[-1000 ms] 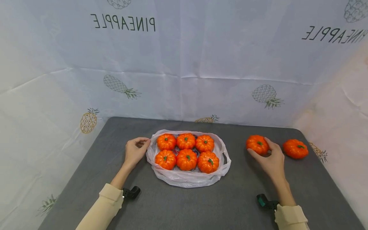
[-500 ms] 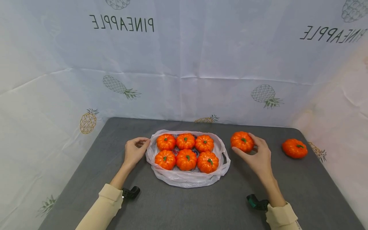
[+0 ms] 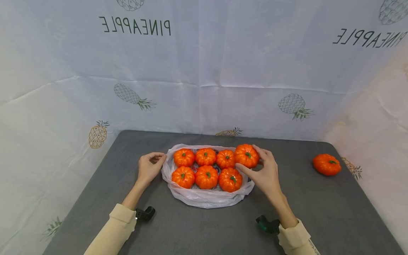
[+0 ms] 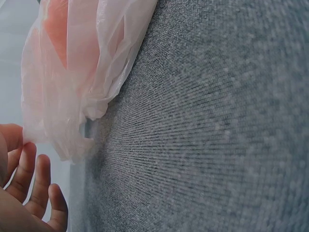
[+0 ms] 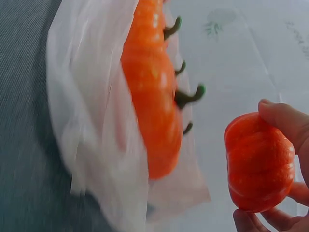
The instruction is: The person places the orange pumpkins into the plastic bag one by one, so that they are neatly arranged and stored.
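A white plastic bag [image 3: 207,202] lies spread on the table with several small orange pumpkins [image 3: 207,177] in two rows inside it. Thumb and fingertips of my left hand [image 3: 149,169] pinch the bag's left rim; the left wrist view shows the thin plastic [image 4: 58,116] held there. My right hand [image 3: 266,173] grips another pumpkin [image 3: 247,156] by its sides, raised over the bag's right end. In the right wrist view this pumpkin [image 5: 259,162] is apart from the pumpkins in the bag [image 5: 152,92], whose green stems show.
One more pumpkin [image 3: 326,164] lies near the right edge of the dark grey table [image 3: 197,233]. A white cloth [image 3: 204,71] printed with pineapples hangs behind the table and at its sides.
My right hand has carried the pumpkin leftward, from beside the far-right pumpkin to above the bag's right end. My left hand has stayed at the bag's rim.
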Demonstrator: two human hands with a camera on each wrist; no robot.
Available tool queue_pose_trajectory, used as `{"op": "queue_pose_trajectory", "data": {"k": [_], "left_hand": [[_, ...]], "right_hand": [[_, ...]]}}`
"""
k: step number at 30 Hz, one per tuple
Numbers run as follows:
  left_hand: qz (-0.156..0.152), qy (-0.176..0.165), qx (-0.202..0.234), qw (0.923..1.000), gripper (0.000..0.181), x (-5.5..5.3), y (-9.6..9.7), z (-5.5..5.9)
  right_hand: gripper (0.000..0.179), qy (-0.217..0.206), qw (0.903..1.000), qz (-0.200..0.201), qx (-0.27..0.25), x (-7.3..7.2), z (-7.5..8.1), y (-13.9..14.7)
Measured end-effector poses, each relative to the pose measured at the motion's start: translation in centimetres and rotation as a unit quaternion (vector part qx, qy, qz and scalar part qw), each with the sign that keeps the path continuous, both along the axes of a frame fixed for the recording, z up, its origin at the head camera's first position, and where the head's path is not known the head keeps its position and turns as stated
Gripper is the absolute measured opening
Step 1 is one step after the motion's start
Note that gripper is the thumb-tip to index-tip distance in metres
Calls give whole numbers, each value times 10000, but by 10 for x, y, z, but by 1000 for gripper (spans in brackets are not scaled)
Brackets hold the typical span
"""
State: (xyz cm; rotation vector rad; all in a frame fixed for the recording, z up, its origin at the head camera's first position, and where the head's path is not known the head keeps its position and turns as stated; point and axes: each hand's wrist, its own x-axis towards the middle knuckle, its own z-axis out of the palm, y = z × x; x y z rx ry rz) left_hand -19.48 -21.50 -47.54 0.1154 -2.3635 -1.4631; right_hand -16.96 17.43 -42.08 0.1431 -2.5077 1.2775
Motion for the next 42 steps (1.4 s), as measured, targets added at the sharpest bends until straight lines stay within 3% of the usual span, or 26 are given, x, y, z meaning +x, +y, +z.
{"op": "queue_pose_trajectory", "data": {"k": [15, 26, 42], "left_hand": [[15, 23, -58, 10000, 15, 0, 0, 0], [-10, 44, -47, 10000, 14, 0, 0, 0], [-43, -18, -79, 10000, 15, 0, 1, 1]], "right_hand": [[88, -155, 9959, 825, -341, -2, 5, -59], [85, -361, 9922, 1104, -452, -6, 0, -99], [86, -458, 9900, 1328, 153, -14, -15, -137]]}}
